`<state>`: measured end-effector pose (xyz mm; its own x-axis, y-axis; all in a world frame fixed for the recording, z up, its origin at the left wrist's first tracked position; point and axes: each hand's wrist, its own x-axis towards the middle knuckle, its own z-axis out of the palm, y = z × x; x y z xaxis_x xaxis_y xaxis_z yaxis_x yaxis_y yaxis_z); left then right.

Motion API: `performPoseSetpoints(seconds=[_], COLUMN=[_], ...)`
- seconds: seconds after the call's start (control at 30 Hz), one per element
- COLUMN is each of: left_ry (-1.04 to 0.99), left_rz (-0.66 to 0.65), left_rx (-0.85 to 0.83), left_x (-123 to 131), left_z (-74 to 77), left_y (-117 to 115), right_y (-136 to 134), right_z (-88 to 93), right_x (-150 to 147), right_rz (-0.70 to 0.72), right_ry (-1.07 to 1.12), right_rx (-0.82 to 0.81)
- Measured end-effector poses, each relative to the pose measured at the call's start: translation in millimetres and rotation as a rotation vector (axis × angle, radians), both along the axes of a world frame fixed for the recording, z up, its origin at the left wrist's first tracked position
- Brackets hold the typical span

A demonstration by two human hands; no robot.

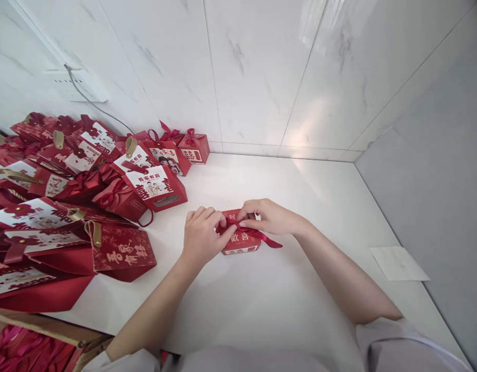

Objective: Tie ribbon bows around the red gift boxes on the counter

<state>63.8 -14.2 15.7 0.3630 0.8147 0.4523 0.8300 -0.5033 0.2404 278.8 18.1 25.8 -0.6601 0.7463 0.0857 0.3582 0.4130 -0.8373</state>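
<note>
A small red gift box (240,248) with pale lettering stands on the white table (277,305) in front of me. Across its top runs a dark red ribbon (270,240), one tail of which trails off to the right. From the left, my left hand (203,232) pinches the ribbon between thumb and finger. My right hand (267,217) comes in from the other side, its fingertips closed on the ribbon close to the left thumb. The fingers partly cover the knot and the top of the box.
Many red gift boxes (124,250) with white cards, handles and bows crowd the left side. A carton (48,328) of red ribboned items sits at the lower left. White paper (399,263) lies at right. Behind are a marbled wall (257,77) and a cable (94,106).
</note>
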Motion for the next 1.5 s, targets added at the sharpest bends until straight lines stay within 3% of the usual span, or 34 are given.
performPoseSetpoints(seconds=[0.33,0.57,0.87,1.13,1.5], left_ry=[-0.225,-0.484,-0.407,-0.332,-0.282], left_rz=[-0.117,-0.097,-0.174,-0.298,-0.295], left_rx=[-0.314,-0.509,-0.523,-0.548,-0.53], left_x=[-6,-8,-15,-24,-24], left_z=[3.2,0.0,0.9,11.1,13.1], left_y=[6,9,14,13,13], right_y=[3,3,2,-3,-7], right_z=[-5.3,-6.2,-0.9,6.3,19.1], right_x=[0,-1,2,5,13], right_rz=[0.006,0.006,0.0,0.056,0.024], right_ry=[0.053,0.052,0.01,-0.098,-0.263], right_rx=[-0.003,0.002,0.062,0.228,0.215])
